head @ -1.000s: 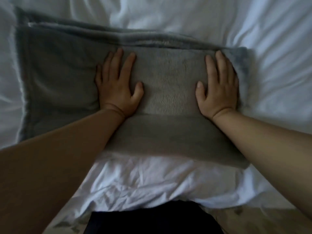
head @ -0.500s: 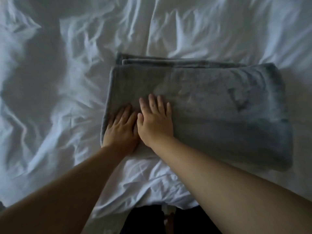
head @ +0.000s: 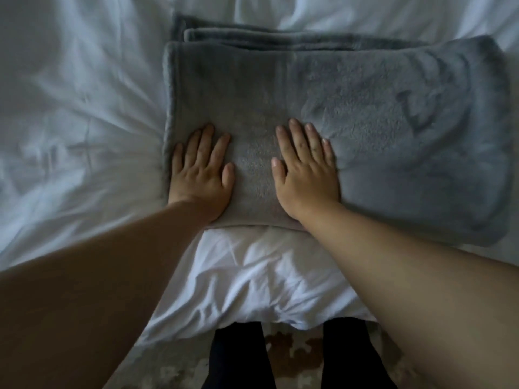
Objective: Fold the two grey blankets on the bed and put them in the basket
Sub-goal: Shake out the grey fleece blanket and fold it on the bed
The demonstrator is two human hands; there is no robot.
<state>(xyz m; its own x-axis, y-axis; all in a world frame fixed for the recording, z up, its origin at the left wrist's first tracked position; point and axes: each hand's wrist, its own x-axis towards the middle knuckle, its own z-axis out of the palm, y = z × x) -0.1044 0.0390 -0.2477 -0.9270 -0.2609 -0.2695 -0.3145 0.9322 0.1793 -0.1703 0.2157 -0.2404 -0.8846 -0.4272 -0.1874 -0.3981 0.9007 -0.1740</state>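
Head view, left hand [head: 200, 171] and right hand [head: 306, 169] flat on folded grey blanket [head: 379, 130], rumpled white sheet [head: 78, 108] around

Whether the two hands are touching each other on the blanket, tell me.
Apart. The head view shows a strip of grey blanket between the left hand and the right hand, both flat on it.

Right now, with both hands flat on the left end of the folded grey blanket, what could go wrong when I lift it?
1. The left hand and right hand both lie on the left end of the folded grey blanket; lifted from there, its right half may droop and unfold.
2. The layer edges on the far side lie staggered, so they could slide apart.
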